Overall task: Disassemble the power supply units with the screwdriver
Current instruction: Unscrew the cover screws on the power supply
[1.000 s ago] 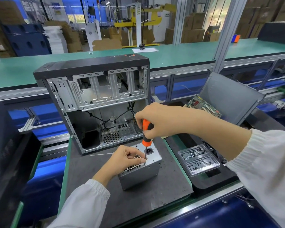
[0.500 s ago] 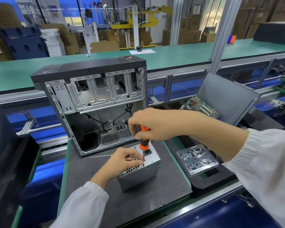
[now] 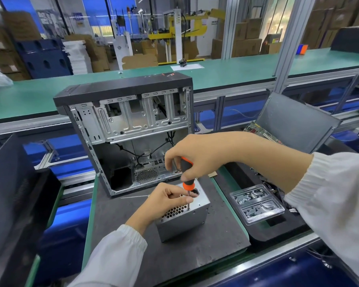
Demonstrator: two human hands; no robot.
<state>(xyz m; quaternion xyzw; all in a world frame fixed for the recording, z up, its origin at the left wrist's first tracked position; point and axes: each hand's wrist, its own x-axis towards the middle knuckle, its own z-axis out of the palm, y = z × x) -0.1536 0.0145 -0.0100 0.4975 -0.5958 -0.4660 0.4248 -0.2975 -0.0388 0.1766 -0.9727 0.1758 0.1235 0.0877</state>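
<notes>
A silver power supply unit (image 3: 184, 222) stands on the dark work mat (image 3: 174, 257), its honeycomb grille facing up. My right hand (image 3: 197, 154) grips the orange and black screwdriver (image 3: 187, 179) by the handle, holding it upright. The thin shaft points down onto the unit's top face near the right edge of the grille. My left hand (image 3: 166, 198) rests on the unit's top with its fingers curled, thumb and fingertips pinching the shaft close to the tip. The screw under the tip is hidden.
An open, emptied computer case (image 3: 129, 129) stands upright just behind the unit. A clear plastic tray (image 3: 257, 204) with screws lies to the right on a black panel. A circuit board (image 3: 261, 133) and grey side panel (image 3: 294, 123) lean at the back right. A thin wire lies on the mat.
My right hand has shifted its fingers round the screwdriver handle, as in a turn, while the tip stays at the same spot. My left hand stays on the unit.
</notes>
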